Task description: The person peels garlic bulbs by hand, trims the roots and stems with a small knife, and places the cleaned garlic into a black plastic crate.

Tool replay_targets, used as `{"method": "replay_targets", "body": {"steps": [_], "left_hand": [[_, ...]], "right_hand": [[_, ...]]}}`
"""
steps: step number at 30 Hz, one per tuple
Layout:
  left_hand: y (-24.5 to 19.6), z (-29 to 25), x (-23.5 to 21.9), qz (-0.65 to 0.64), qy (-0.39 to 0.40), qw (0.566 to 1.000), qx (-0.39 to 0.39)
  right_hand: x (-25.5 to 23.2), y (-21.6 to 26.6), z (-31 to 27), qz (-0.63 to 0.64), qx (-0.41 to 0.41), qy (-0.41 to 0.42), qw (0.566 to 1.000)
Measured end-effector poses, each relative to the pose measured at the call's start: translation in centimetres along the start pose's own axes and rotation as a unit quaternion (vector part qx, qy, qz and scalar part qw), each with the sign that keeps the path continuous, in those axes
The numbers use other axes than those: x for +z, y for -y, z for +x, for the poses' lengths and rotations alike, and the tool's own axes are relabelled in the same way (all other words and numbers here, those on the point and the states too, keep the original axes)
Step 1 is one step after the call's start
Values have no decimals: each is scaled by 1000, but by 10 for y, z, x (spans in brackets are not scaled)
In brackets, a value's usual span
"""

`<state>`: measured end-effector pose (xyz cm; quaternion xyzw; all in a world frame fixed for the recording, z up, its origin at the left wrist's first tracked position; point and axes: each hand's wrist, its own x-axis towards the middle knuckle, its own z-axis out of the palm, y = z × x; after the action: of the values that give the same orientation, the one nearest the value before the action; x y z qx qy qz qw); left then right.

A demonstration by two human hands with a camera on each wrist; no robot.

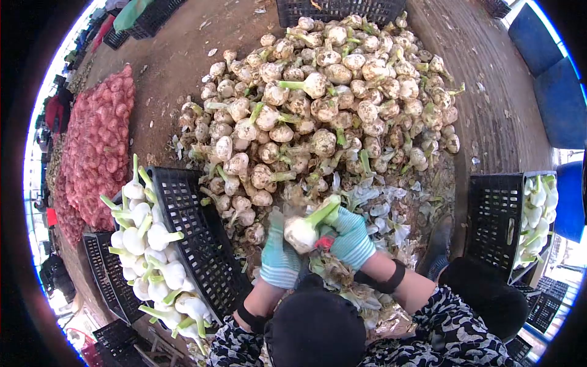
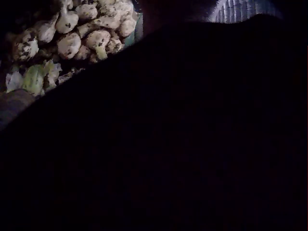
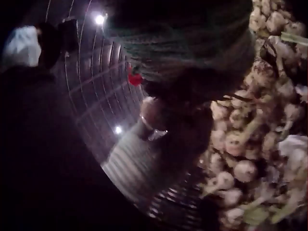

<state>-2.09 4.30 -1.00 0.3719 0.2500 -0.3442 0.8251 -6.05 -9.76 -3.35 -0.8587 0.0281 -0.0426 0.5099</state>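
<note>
A garlic bulb (image 1: 301, 235) with dirt-stained skin and a thick green stem is between the two hands in the head view. The left hand (image 1: 279, 257), in a striped teal and white glove, lies along the bulb's left side, its fingers fairly straight and blurred at the tips. My right hand (image 1: 352, 240), gloved alike, curls at the stem and grips it, with a small red object (image 1: 324, 243) also in its grasp; the red object's kind is hidden. Darkness fills most of the left wrist view. In the right wrist view the left glove (image 3: 137, 161) appears below the right.
A big heap of unpeeled garlic (image 1: 324, 110) lies ahead, with loose peelings (image 1: 382, 208) nearer. Black crates of cleaner bulbs stand at left (image 1: 195, 232) and right (image 1: 495, 214). Red mesh sacks (image 1: 98, 147) sit at far left. Another black crate (image 1: 339, 9) stands behind the heap.
</note>
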Motion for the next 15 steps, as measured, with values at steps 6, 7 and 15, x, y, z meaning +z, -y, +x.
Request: {"method": "replay_targets", "body": {"steps": [6,7,15], "left_hand": [[11,10,-25,10,-36,996,-80],[19,15,-36,232,-9,970,73],[-2,-8,-14,311,132,936,102]], "right_hand": [[-8,-2,-6,406,164,86,895],[-11,0,-2,376,187,58,905],[-43,21,3,424,210,75,878]]}}
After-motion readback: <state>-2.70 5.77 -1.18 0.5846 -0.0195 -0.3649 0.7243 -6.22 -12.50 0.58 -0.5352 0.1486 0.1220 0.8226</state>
